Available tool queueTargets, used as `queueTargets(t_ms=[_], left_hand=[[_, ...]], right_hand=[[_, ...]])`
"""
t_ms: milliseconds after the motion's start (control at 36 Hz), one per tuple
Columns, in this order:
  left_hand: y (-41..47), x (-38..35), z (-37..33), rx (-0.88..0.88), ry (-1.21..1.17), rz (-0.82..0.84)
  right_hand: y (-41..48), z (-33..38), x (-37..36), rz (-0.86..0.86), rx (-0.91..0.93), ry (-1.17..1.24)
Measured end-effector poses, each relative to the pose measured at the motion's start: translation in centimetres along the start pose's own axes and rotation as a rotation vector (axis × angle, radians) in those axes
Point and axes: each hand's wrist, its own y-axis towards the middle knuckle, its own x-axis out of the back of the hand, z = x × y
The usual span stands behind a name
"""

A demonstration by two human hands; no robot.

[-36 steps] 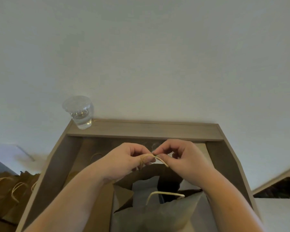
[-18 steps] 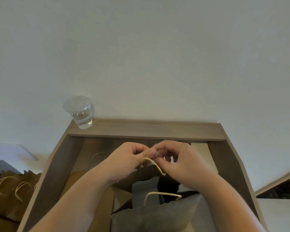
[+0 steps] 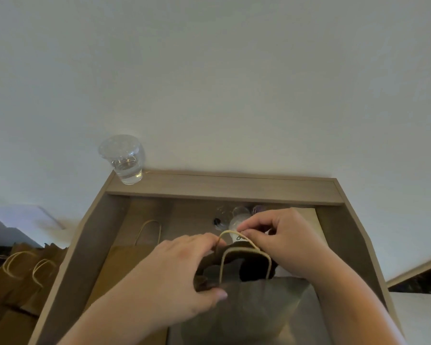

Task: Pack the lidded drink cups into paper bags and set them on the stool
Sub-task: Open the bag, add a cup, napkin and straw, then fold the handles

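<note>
Open paper bag, standing upright on the desk directly before the person, mouth upward. The right hand pinches the cord of the far handle between thumb and fingertips. The left hand grips the bag's left rim, thumb pressed on the near panel.

Change: half a second earlier both hands pinched that same cord together. The left hand has since let go and dropped to the rim, and the near handle now stands up as a free loop. This reads as the mouth being spread to receive a cup. The interior is dark, so whether a cup already sits inside cannot be told.

Counts:
- One lidded cup, clear and part-filled with clear liquid, stands apart on the left end of the back ledge.
- A cluster of clear cups lies just beyond the hands. Two or three are visible, the rest hidden by the fingers.
- One flat bag lies on the desk to the left of the open one.
- Further bags stand low at far left, showing at least three handle loops.

No stool can be identified in view.
</note>
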Motion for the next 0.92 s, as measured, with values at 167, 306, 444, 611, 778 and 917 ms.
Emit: queueTargets(t_ms=[167, 306, 444, 611, 778, 917], left_hand=[[0.7, -1.3, -0.4, 0.036, -0.011, -0.13], [1.2, -2.0, -0.4, 0.046, -0.039, -0.155], [1.5, -2.0, -0.1, 0.032, -0.07, -0.121], [1.3, -2.1, 0.0, 0.008, -0.103, -0.137], [1.1, -2.2, 0.1, -0.008, -0.119, -0.165], [1.1, -2.2, 0.1, -0.003, -0.137, -0.19]], right_hand=[[-0.4, 0.3, 0.3, 0.013, 0.005, -0.053], [-0.8, 0.6, 0.0, 0.062, 0.006, -0.139], [-0.9, 0.9, 0.2, 0.124, 0.001, -0.238], [-1.1, 1.4, 0.2, 0.192, 0.047, -0.309], [-1.4, 2.2, 0.6, 0.242, 0.101, -0.345], [-1.8, 2.6, 0.7, 0.23, 0.111, -0.338]])
